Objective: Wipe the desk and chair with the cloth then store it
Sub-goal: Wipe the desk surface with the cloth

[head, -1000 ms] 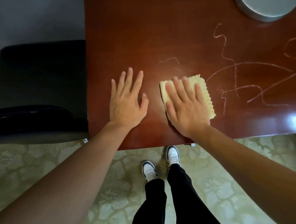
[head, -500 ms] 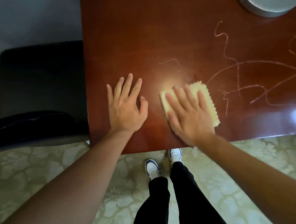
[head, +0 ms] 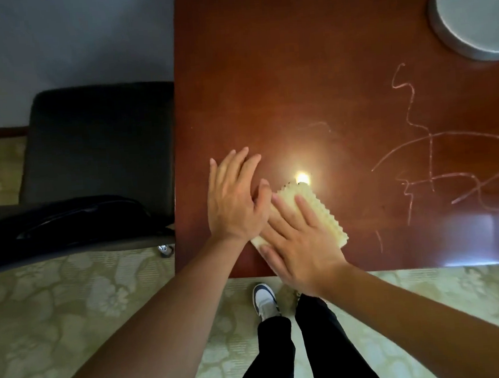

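The right hand [head: 302, 241] presses flat, fingers straight, on the pale yellow waffle-textured cloth [head: 326, 213] on the reddish-brown wooden worktop [head: 293, 67]; the left hand [head: 237, 201] rests released beside it.

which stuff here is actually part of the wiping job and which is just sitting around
Part of the job:
- yellow cloth, pressed flat under the right hand
- wooden desk, with chalky scribbles
- black chair
- left hand, flat on the desk

Just lying about:
- round grey base

Right hand [head: 301, 244] presses the cloth [head: 323, 213] flat near the counter's [head: 293, 67] front edge; left hand [head: 234, 201] lies flat beside it.
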`<state>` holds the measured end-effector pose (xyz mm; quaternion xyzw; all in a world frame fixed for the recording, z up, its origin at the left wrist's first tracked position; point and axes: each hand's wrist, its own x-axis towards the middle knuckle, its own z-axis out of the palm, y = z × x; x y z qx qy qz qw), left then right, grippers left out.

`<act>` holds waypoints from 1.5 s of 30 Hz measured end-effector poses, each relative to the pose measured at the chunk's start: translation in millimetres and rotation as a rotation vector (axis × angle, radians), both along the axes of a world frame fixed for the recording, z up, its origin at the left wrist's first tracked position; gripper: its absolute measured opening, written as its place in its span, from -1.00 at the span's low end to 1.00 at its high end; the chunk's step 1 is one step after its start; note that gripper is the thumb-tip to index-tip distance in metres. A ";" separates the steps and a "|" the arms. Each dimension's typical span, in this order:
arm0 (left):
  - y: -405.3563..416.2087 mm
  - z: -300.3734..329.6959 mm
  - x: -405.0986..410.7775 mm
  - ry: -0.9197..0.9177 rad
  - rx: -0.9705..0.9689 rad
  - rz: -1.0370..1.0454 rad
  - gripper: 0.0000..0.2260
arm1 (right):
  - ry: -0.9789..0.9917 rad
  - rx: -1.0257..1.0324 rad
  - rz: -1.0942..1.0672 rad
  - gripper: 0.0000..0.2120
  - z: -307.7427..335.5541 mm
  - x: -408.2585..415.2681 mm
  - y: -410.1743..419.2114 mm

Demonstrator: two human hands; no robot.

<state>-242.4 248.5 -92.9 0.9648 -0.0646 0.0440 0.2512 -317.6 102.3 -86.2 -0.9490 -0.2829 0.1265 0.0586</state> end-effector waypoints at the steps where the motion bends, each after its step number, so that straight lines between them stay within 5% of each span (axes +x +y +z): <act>1: 0.4 -1.4 0.3 -0.010 0.015 -0.003 -0.58 | 0.003 -0.024 0.041 -0.45 -1.6 10.4 -7.8; 9: -2.6 -7.4 0.7 -0.089 0.136 0.007 -0.58 | -0.039 -0.022 -0.258 -0.48 -0.2 128.3 -38.2; 19: -3.7 -2.8 -1.0 -0.045 0.150 0.025 -0.57 | -0.043 0.057 -0.106 -0.51 -1.9 22.8 -15.8; 28: -4.2 -5.1 0.3 -0.033 0.179 0.046 -0.58 | 0.004 0.000 -0.234 -0.50 2.9 198.8 -9.1; 38: -2.9 -4.4 1.4 -0.060 0.154 0.036 -0.64 | -0.058 0.099 -0.125 -0.50 -3.3 41.4 -38.9; 45: -1.9 -11.1 -0.4 -0.110 0.125 0.043 -0.64 | -0.054 0.013 -0.219 -0.47 0.2 144.6 -45.2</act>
